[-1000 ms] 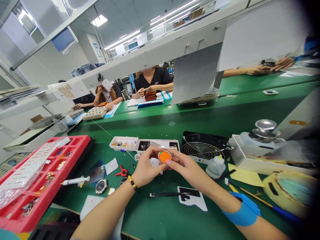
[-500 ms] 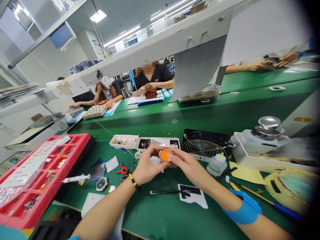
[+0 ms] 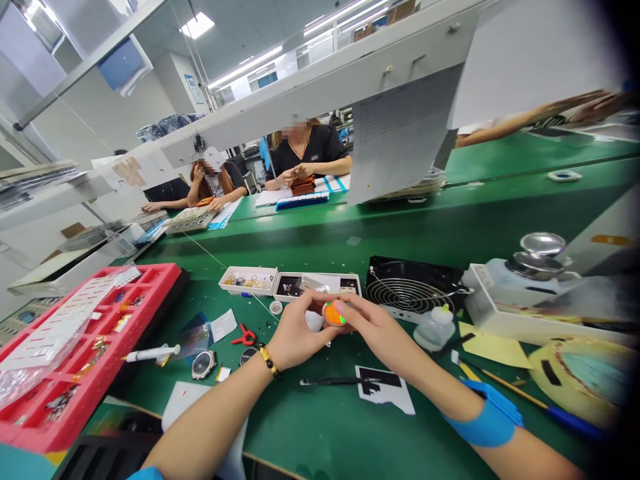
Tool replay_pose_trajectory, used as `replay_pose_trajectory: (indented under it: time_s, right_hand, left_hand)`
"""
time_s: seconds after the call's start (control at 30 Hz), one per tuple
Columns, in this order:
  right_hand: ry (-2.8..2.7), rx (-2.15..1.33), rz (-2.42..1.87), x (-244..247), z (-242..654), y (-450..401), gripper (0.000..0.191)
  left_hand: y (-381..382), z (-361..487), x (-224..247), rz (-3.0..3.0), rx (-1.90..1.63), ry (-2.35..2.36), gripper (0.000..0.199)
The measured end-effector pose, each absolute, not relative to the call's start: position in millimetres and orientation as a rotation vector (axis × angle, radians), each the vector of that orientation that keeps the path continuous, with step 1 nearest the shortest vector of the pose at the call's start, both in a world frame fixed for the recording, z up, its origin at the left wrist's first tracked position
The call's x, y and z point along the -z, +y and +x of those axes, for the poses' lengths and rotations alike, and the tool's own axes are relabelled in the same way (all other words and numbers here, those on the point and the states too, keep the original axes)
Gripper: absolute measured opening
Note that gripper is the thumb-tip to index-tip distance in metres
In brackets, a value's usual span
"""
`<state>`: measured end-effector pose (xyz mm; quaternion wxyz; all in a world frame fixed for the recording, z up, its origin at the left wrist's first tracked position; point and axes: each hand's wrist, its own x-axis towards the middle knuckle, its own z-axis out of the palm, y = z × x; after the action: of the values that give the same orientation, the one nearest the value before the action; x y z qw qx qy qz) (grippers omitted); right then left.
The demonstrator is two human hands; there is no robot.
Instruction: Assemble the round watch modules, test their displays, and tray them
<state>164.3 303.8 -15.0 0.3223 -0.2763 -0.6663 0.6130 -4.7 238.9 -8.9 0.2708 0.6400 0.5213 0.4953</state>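
Observation:
A small round disc with an orange face and green spots is held between both hands above the green bench. My left hand grips its left side with fingers and thumb curved round the edge. My right hand holds it from the right, the thumb or a fingertip over the orange face. Below the hands, black tweezers lie with their tips over a black-and-white card. Behind the hands are white trays of small parts.
A red compartment tray, a syringe, a round watch-like case and a red clamp lie left. A black fan, a squeeze bottle and a white bin stand right. People sit across the bench.
The orange disc has shifted slightly right and tilted between my hands, with more of its face covered. Both hands still hold it. Across the bench, the hands at far right have moved.

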Motion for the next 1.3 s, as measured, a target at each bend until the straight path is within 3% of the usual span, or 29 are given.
replay_pose_trajectory:
  time_s: [0.5, 1.3]
  right_hand:
    - [-1.781, -1.694, -0.673, 8, 166, 300, 0.045]
    - [-1.909, -1.511, -0.834, 20, 165, 300, 0.036]
  left_hand:
    - [241, -7, 11, 1.7, -1.354, 1.362, 0.039]
    - [239, -7, 13, 2.025, -1.268, 1.488, 0.039]
